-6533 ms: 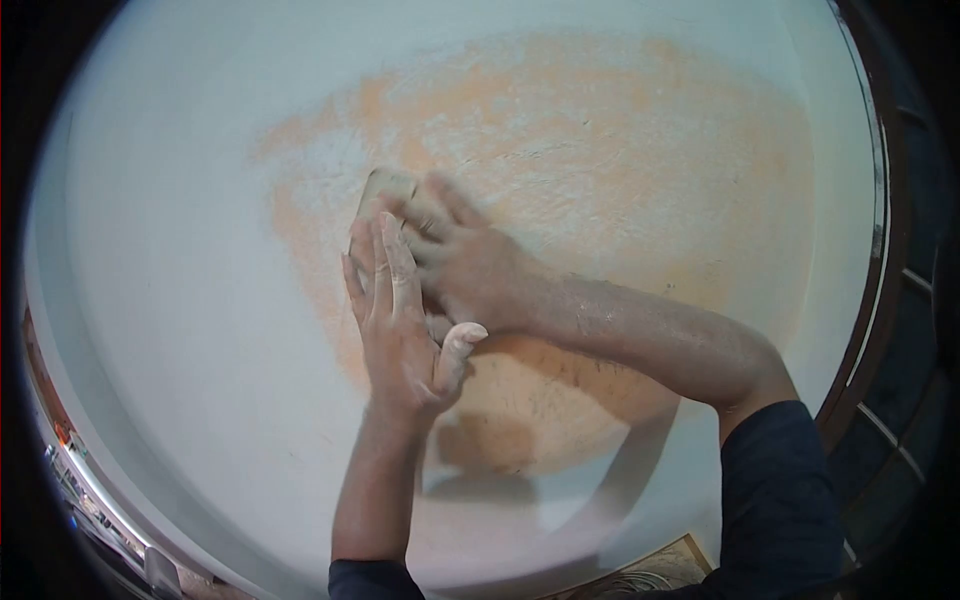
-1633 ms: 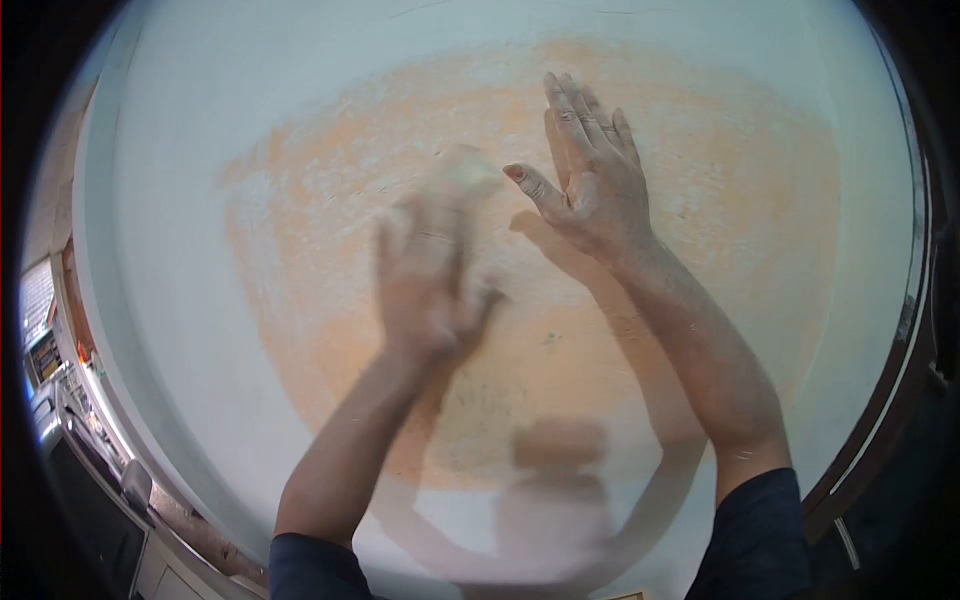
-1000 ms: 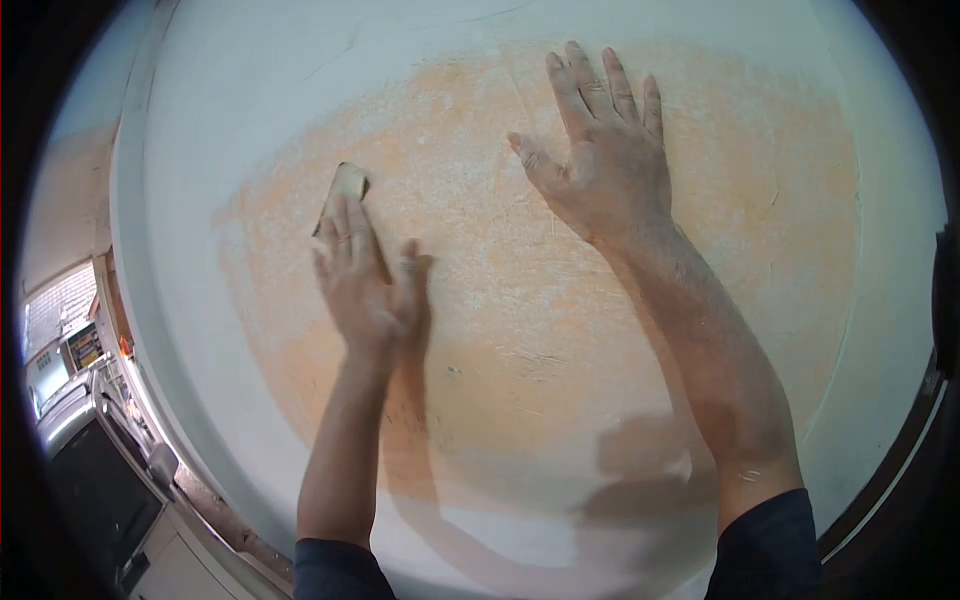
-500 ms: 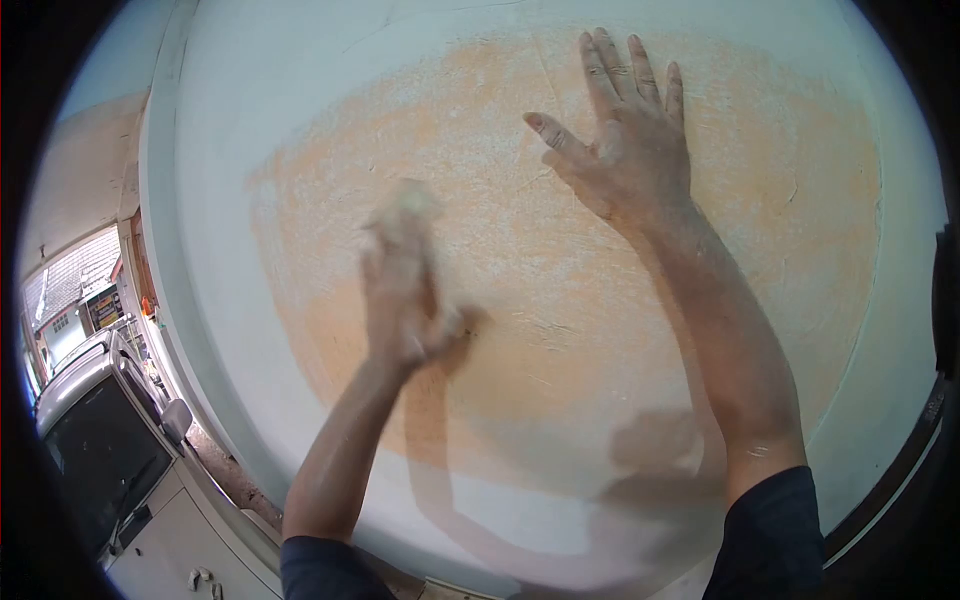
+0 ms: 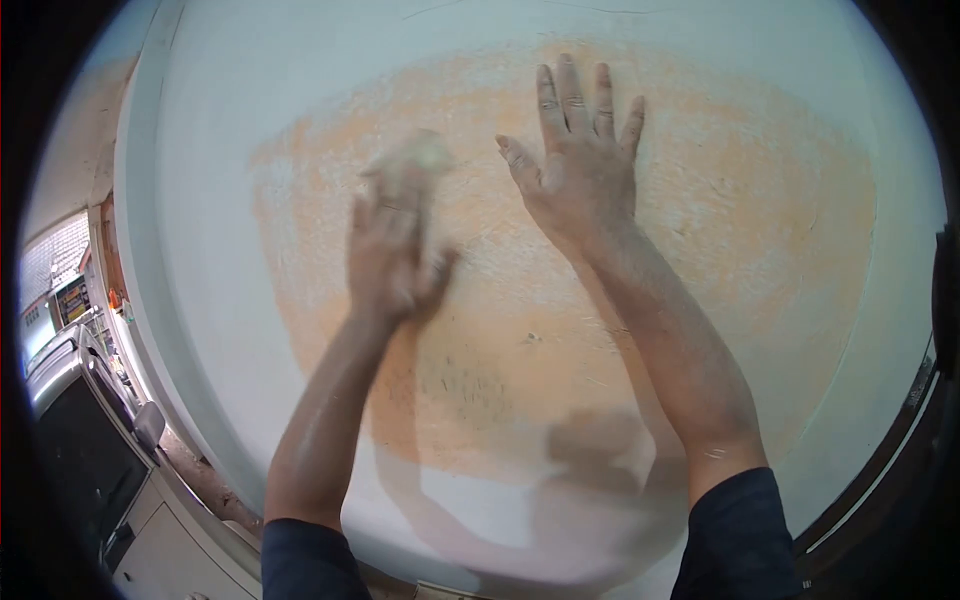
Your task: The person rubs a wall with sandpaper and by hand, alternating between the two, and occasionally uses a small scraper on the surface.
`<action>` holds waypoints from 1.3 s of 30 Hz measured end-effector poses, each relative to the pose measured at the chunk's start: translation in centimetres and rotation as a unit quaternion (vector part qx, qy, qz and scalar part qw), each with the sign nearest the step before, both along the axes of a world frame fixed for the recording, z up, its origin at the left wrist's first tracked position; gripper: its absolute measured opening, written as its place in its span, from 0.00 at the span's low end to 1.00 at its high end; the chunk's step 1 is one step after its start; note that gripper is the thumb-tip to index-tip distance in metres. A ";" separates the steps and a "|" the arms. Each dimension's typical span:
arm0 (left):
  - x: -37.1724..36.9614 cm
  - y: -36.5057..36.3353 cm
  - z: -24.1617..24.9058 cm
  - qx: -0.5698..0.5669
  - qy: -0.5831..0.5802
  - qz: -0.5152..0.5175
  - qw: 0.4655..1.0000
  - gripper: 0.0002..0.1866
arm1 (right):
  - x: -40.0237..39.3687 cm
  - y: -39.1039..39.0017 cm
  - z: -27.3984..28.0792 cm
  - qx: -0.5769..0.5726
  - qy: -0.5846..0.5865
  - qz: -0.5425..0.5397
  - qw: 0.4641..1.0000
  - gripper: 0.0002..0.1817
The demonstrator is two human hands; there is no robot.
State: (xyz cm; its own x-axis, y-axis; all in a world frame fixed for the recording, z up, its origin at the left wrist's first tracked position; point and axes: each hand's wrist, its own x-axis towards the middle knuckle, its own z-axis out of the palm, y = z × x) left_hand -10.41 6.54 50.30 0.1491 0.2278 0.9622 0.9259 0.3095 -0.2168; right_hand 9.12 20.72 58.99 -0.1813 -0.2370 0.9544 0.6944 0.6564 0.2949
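A pale wall with a large orange, rough-textured patch fills most of the head view. My left hand, somewhat blurred, presses a light pad or piece of sandpaper against the left part of the patch; the pad shows beyond its fingertips. Near the patch's upper middle, my right hand lies flat on the wall, fingers spread, holding nothing. Whitish dust covers both hands. Dark speckles mark the orange surface below and between the arms.
At the lower left stands a vehicle with a side mirror, beyond the wall's edge. A building roof shows farther back. A dark frame runs along the lower right. Shadows of head and arms fall on the lower wall.
The left hand and its pad have moved slightly up on the patch. My right hand appears farther left and a little lower in view. The camera view has shifted.
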 end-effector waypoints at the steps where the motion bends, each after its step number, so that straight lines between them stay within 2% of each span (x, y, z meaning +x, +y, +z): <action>1: -2.0 -0.4 1.1 0.075 -0.029 -0.053 0.995 0.48 | 0.2 0.4 0.5 -0.003 0.019 -0.016 1.000 0.48; 2: -3.7 -0.6 1.5 0.072 -0.023 -0.058 0.995 0.48 | 0.0 0.5 0.6 -0.005 0.025 -0.020 0.999 0.48; 4: -5.1 -1.5 2.2 0.161 -0.103 0.015 0.982 0.47 | -0.3 0.4 0.4 0.008 0.029 0.005 1.000 0.45; 5: -5.0 -1.0 2.0 0.146 -0.106 0.050 0.982 0.48 | -0.2 0.3 0.6 0.006 0.026 0.004 1.000 0.45; 6: -3.7 -0.8 2.7 0.140 -0.108 0.050 0.983 0.48 | 0.3 0.2 1.1 0.004 0.029 -0.006 1.000 0.45; 9: -1.7 0.7 5.3 0.182 -0.117 -0.043 0.975 0.52 | 1.0 0.4 2.4 -0.004 0.044 -0.022 0.999 0.45; 10: -2.7 1.6 5.9 0.169 -0.118 -0.045 0.977 0.52 | 1.3 0.5 2.9 0.010 0.051 -0.020 0.998 0.45; 12: -4.3 3.0 7.2 0.239 -0.092 -0.054 0.965 0.52 | 2.0 0.0 3.6 -0.023 0.033 -0.014 0.999 0.46; 14: -3.3 3.1 6.6 0.211 -0.080 -0.079 0.971 0.53 | 2.3 0.0 3.3 -0.057 0.023 -0.007 0.998 0.47; 15: 0.2 4.9 9.3 0.196 -0.076 -0.098 0.973 0.53 | 4.7 2.5 6.5 -0.034 0.020 -0.001 0.999 0.47; 16: 1.3 5.2 9.0 0.192 -0.073 -0.101 0.973 0.53 | 5.1 3.1 6.6 -0.011 0.019 0.005 1.000 0.47; 18: 2.9 5.0 8.2 0.141 -0.014 -0.033 0.989 0.52 | 5.6 3.4 6.9 -0.015 0.017 0.016 1.000 0.47; 19: 3.2 4.8 7.7 0.143 -0.017 -0.031 0.989 0.52 | 5.9 3.4 6.9 -0.013 0.015 0.032 0.999 0.47; 21: 2.4 4.0 7.2 0.013 0.114 -0.048 0.992 0.54 | 6.2 3.4 6.5 0.004 0.022 0.037 0.999 0.46; 22: 1.9 3.6 7.1 0.016 0.115 -0.043 0.992 0.54 | 6.1 3.5 6.0 0.015 0.030 0.039 0.999 0.44; 25: 1.1 3.1 7.9 0.049 -0.045 0.003 0.998 0.54 | 5.2 4.8 5.4 -0.002 0.040 0.026 0.999 0.45; 26: 1.2 3.8 7.8 0.053 -0.041 0.006 0.998 0.54 | 5.0 5.0 5.1 0.001 0.044 0.029 0.999 0.45; 28: 2.0 5.4 7.8 0.152 -0.106 0.049 0.981 0.56 | 5.2 4.7 4.9 -0.014 0.034 0.024 0.999 0.46; 30: 3.3 5.7 6.1 0.157 -0.079 0.020 0.984 0.58 | 5.6 4.3 4.7 -0.016 0.029 0.018 0.999 0.46; 32: 4.4 4.7 4.2 0.016 0.071 -0.002 0.997 0.59 | 5.5 4.5 4.2 -0.009 0.030 0.018 0.999 0.45; 34: 2.9 2.8 4.2 -0.014 0.091 -0.018 0.996 0.60 | 5.3 4.0 4.1 -0.022 0.029 0.030 0.999 0.45; 36: 1.2 1.0 4.8 -0.051 0.047 0.103 0.992 0.58 | 5.6 3.5 4.4 -0.024 0.032 0.039 0.998 0.45; 37: 0.8 0.5 5.1 -0.025 -0.008 0.122 0.992 0.55 | 5.7 3.5 4.3 -0.025 0.030 0.041 0.998 0.44; 38: 0.3 0.0 5.5 -0.027 -0.018 0.129 0.991 0.55 | 5.7 3.5 4.3 -0.026 0.019 0.048 0.998 0.44; 39: -0.8 -0.4 6.1 0.044 -0.137 0.048 0.988 0.54 | 5.6 3.4 4.5 -0.021 0.029 0.043 0.998 0.44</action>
State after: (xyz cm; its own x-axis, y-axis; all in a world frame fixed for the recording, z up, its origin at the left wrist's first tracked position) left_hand -11.17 6.19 56.41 -0.1389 0.1422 0.9800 0.9112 0.4059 0.0702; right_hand 14.70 24.15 63.51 -0.1060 -0.2079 0.9724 0.6506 0.7251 0.2259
